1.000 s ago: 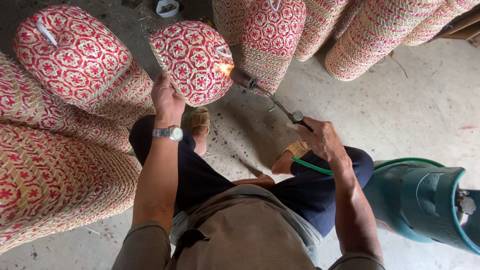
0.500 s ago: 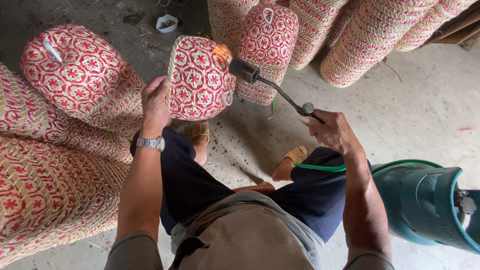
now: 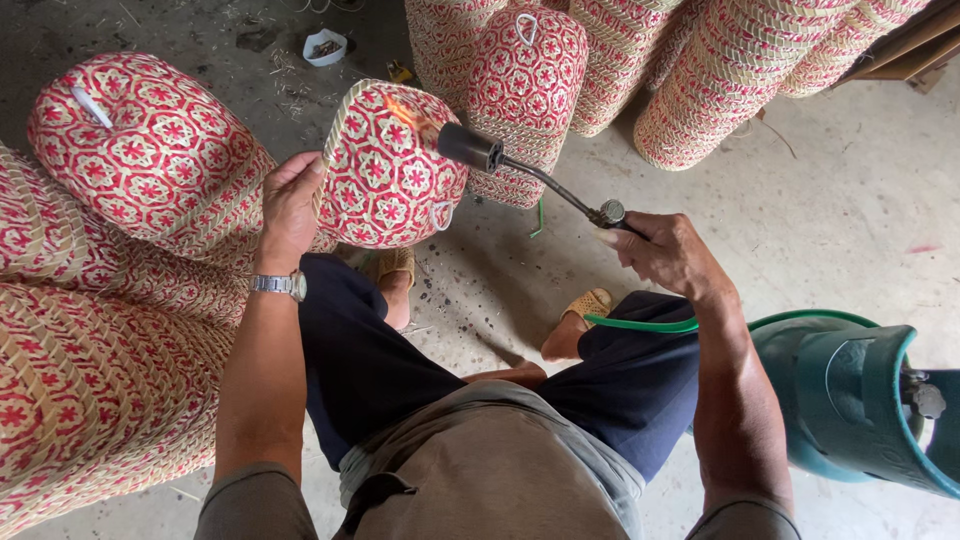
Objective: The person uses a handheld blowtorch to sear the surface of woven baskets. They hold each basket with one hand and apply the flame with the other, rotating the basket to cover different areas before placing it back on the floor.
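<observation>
Stacks of large red-and-cream woven baskets [image 3: 110, 390] with star-flower patterns crowd the left side and the top of the view, lying on a grey concrete floor [image 3: 820, 200] strewn with bits of straw; a teal metal gas cylinder [image 3: 850, 400] stands at the person's right, and a thin green hose [image 3: 640, 324] runs from it toward the torch. The person sits low with knees apart in dark blue trousers [image 3: 370, 360], sandalled feet on the floor. The thing being worked is a rounded red-and-cream woven basket lid [image 3: 390, 170], held up in the air in front of the knees, its domed patterned face tilted toward the torch. The left hand [image 3: 290, 200], with a silver wristwatch [image 3: 280, 286] on its wrist, is closed on the lid's left rim, thumb over the edge. The right hand [image 3: 665, 255] is wrapped around the grip of a black metal gas torch [image 3: 520, 170], whose bent neck reaches up and left so that the nozzle sits just beside the lid's upper part. A small orange flame [image 3: 400, 108] licks the weave there. The step in hand looks like singeing loose fibres off the lid's surface. The next move seems to call for turning the lid with the left hand so that an untouched patch faces the nozzle, sweeping the flame and never letting it dwell, since dry weave would probably scorch quickly. A small white bowl [image 3: 326, 46] sits on the floor beyond.
</observation>
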